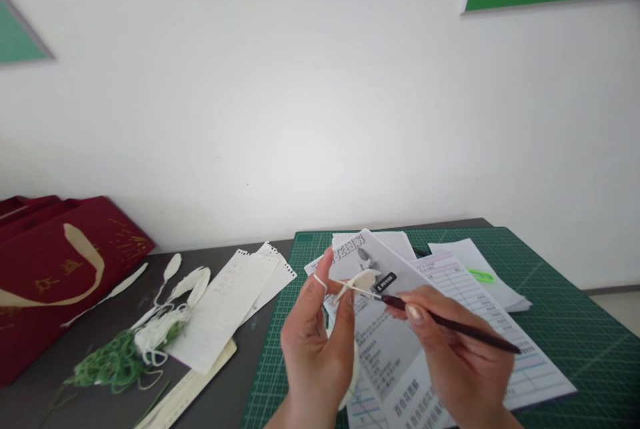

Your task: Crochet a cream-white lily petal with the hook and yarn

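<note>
Between the thumb and fingers of my left hand [317,339] is a small white crochet piece [364,279]. White yarn [321,281] loops around the raised index finger of that hand. My right hand [457,359] grips a crochet hook [473,331] by its dark handle, much like a pen. The hook's thin metal shaft points left and reaches the crochet piece, where a strand runs along it; the exact tip is hard to make out. Below both hands lies a printed pattern sheet [385,342] with a picture and text.
A green cutting mat [565,322] lies under the papers, including a ruled form [535,375]. A bright green clip-like item [481,275] rests at the right. Leftward are handwritten notes [220,309], white yarn [160,332], green yarn [113,362], white crocheted pieces [173,267] and a red bag [45,262].
</note>
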Tool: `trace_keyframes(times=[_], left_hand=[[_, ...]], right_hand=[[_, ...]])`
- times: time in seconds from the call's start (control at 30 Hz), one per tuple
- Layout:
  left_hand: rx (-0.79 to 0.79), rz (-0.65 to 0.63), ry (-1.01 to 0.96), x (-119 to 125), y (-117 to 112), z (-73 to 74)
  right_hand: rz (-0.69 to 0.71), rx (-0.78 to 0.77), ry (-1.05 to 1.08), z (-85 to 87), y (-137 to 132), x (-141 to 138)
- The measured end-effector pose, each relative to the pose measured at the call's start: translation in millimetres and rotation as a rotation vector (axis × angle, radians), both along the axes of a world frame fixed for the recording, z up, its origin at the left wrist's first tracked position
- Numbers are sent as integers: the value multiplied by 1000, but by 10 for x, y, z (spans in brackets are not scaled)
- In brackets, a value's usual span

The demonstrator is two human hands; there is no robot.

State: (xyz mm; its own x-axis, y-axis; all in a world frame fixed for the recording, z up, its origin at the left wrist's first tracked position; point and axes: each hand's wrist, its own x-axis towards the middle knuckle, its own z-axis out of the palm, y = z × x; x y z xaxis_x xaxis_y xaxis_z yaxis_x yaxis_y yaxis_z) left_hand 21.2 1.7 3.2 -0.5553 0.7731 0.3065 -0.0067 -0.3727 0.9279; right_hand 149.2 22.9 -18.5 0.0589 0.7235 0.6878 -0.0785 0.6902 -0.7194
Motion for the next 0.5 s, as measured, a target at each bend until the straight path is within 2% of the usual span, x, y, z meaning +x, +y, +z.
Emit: trace_keyframes(times=[0.17,0.27,0.4,0.5], left_hand=[[-24,-59,44,-48,-24,25],[-9,-89,106,-93,-27,2],[25,-45,185,-98,-12,-35],[-3,-74,71,-69,-9,-29]], right_hand=[[1,225,-144,85,0,53],[11,252,-162,84,1,70],[2,157,-138,20,-22,69],[-41,-45,31,-4,-2,35]])
